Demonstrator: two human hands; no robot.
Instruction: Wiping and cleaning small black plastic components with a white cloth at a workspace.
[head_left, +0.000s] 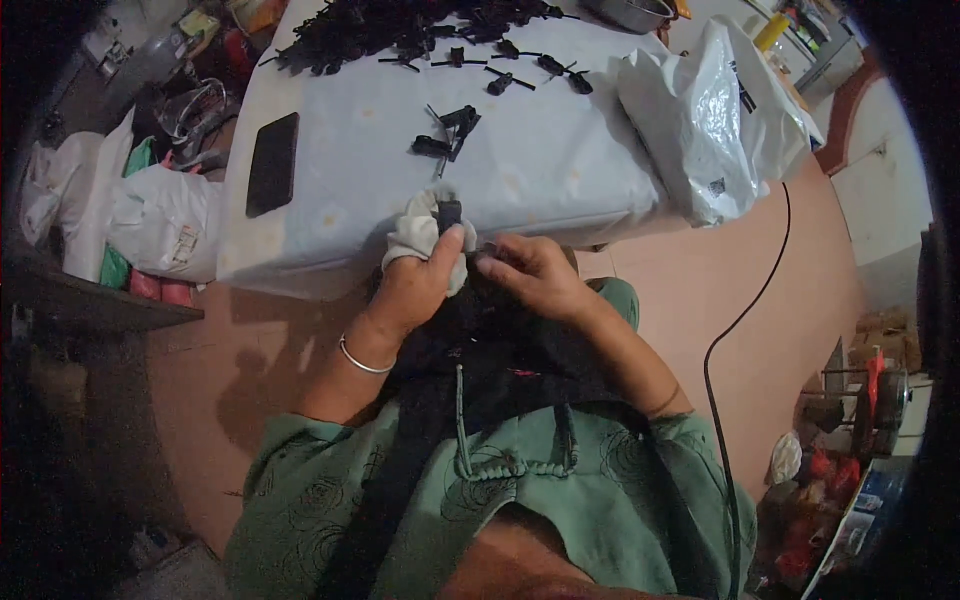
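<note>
At the left edge of the frame lie white plastic bags, one with a faint label, beside something green. A dark phone lies flat on the white table. At centre, the left hand is closed around a white cloth and a small black part, thumb pressing on top. The right hand is just beside it, fingers pinched; what it holds I cannot tell. More black parts are piled at the top, partly cut off. At upper right, a white bag with dark print hangs over the table corner.
</note>
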